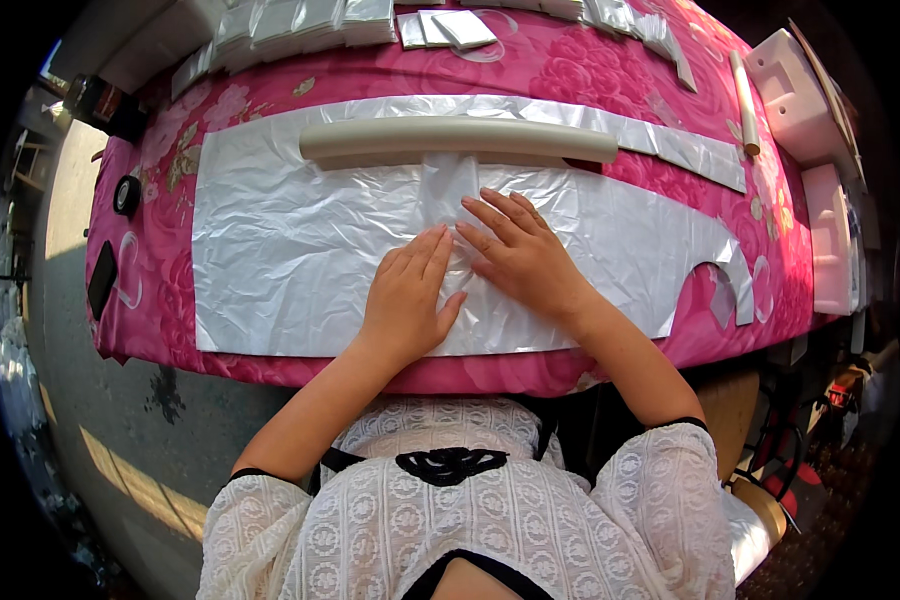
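White plastic bags (280, 260) lie flat and wrinkled across the table, with a curved handle cut-out at their right end. My left hand (408, 292) rests palm down on the film, its fingers stretched out side by side and the thumb apart. Just to its right, my right hand (526, 258) lies on the same film with fingers spread. Neither hand grips anything. Beneath my fingers runs a narrow, smoother strip of film (448, 182). Beyond my fingertips a long beige tube (460, 138) lies crosswise on the plastic.
A pink flowered cloth (595, 75) covers the table. Stacks of folded white plastic packets (315, 22) line the far edge. At left are a dark jar (108, 107), a black roll (127, 195) and a phone-like black object (102, 280). White foam boxes (795, 90) and a thin tube (743, 103) are at right.
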`<action>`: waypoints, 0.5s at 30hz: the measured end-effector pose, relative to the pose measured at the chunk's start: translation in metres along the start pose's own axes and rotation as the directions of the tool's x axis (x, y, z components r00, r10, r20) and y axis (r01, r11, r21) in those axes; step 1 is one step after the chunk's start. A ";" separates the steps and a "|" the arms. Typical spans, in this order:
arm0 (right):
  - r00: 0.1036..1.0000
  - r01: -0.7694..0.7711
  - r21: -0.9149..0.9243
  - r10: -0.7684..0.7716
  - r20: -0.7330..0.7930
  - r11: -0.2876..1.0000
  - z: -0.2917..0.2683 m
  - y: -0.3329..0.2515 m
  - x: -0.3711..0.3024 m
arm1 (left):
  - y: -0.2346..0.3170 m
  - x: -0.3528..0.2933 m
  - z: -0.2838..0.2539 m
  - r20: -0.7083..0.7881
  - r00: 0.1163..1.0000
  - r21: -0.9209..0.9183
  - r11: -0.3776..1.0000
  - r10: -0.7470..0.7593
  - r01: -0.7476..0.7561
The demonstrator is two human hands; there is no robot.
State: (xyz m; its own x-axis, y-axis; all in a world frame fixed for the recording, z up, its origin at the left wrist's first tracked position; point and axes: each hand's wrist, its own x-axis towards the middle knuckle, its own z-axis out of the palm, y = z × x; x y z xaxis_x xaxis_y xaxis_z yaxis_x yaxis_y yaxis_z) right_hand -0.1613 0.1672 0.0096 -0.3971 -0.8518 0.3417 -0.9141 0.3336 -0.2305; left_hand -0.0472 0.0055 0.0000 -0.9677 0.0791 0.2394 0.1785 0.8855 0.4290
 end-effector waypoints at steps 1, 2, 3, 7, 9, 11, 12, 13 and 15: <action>0.998 0.034 0.055 -0.037 0.054 0.998 0.000 0.005 0.003 | -0.002 0.002 -0.002 -0.019 1.000 -0.003 1.000 0.003 -0.003; 0.992 0.065 0.112 -0.077 0.105 0.992 -0.001 0.010 0.005 | -0.003 0.005 -0.002 -0.037 0.999 -0.007 1.000 0.006 -0.006; 0.991 0.068 0.142 -0.083 0.107 0.988 -0.001 0.014 0.007 | -0.004 0.006 -0.002 -0.043 0.999 0.004 1.000 0.010 -0.009; 0.994 0.048 0.271 -0.073 0.084 0.961 0.002 0.026 0.014 | -0.010 0.012 0.001 -0.063 0.996 0.100 0.994 0.058 -0.052; 0.997 0.024 0.331 -0.048 0.067 0.943 0.003 0.028 0.017 | -0.015 0.016 0.003 -0.074 0.991 0.161 0.982 0.110 -0.097; 0.998 0.004 0.380 -0.029 0.059 0.925 0.003 0.027 0.020 | -0.020 0.018 0.004 -0.088 0.981 0.210 0.966 0.171 -0.150; 0.999 0.001 0.381 -0.018 0.043 0.925 0.004 0.026 0.020 | -0.021 0.016 0.001 -0.087 0.976 0.187 0.966 0.198 -0.180; 1.000 -0.007 0.378 -0.003 0.027 0.926 0.005 0.024 0.018 | -0.019 0.017 -0.005 -0.086 0.970 0.161 0.964 0.229 -0.213; 0.999 0.033 0.359 -0.034 -0.004 0.933 0.004 0.019 0.011 | -0.017 0.012 -0.012 -0.109 0.946 0.108 0.949 0.306 -0.295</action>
State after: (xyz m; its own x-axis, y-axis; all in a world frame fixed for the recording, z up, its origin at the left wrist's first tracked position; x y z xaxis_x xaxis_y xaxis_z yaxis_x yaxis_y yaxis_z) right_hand -0.1824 0.1628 0.0053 -0.3659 -0.8612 0.3527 -0.8361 0.1377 -0.5310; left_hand -0.0592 -0.0142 0.0064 -0.8411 0.2962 0.4526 0.4359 0.8666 0.2429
